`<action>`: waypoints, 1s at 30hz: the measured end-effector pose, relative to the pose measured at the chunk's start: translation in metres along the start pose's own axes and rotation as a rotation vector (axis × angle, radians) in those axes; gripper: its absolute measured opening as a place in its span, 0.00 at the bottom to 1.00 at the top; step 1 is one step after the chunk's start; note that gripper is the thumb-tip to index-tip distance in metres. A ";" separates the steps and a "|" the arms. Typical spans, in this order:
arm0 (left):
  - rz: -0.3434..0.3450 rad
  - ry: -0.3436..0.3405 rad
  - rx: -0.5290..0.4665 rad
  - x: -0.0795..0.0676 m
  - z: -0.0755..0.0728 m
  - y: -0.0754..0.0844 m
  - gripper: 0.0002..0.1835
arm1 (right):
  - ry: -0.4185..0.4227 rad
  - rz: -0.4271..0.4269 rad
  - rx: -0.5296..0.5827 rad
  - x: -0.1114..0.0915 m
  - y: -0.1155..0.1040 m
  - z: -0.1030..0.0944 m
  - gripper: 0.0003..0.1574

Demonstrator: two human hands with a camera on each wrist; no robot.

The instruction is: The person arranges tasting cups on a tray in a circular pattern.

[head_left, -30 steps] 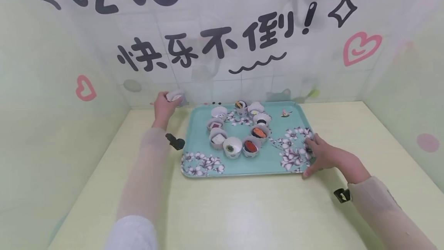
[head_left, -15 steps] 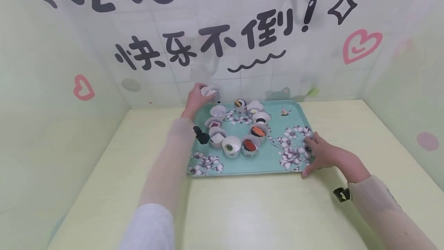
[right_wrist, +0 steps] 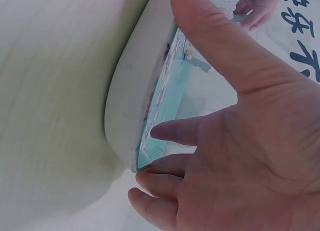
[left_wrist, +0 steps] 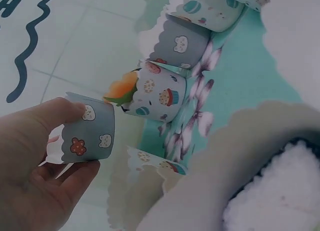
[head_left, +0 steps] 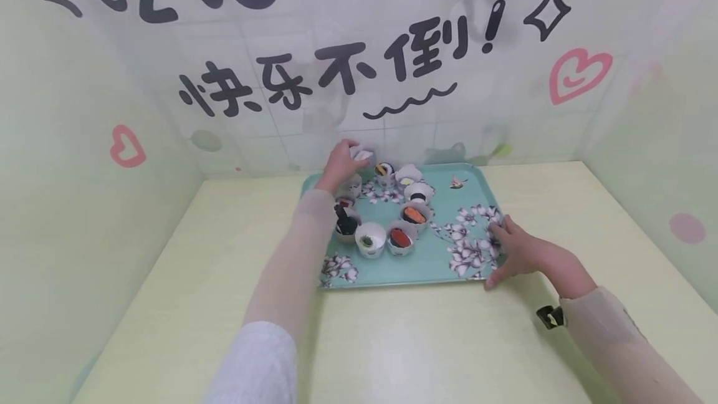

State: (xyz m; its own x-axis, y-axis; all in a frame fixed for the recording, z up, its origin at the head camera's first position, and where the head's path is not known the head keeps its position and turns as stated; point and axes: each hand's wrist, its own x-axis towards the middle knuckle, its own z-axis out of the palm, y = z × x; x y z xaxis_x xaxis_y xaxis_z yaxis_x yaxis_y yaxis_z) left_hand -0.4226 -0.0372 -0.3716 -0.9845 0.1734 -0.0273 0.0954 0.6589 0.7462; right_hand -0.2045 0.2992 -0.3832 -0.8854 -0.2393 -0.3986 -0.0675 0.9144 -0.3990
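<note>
My left hand pinches a grey-blue paper cake cup with bear-face prints. Something white shows inside that cup in the head view. The cup is near the back edge of the turquoise flowered tray, beside a cup with an orange-topped sushi piece. More cups of toy-like sushi stand in a ring on the tray, including ones with a red topping and an orange topping. My left forearm covers part of the ring. At the front right corner, my right hand grips the tray's rim.
The tray lies on a pale wooden table. A light wall with large black characters and pink hearts rises close behind the tray, and pale walls flank both sides. Black clips sit at the wrists.
My left hand has carried its cup rightward from left of the tray to over the tray's back part, lowering it between the cups. My right hand has stayed at the tray corner.
</note>
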 end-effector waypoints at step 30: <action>0.029 -0.155 0.288 -0.011 0.003 -0.005 0.33 | -0.013 0.008 0.015 0.000 0.000 -0.001 0.86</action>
State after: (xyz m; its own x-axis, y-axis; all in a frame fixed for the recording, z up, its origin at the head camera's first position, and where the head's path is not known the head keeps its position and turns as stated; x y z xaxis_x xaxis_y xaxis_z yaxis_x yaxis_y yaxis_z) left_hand -0.4117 -0.0396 -0.3769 -0.9487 0.2900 -0.1257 0.1828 0.8279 0.5302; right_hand -0.2051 0.2998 -0.3823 -0.8797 -0.2368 -0.4124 -0.0540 0.9113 -0.4081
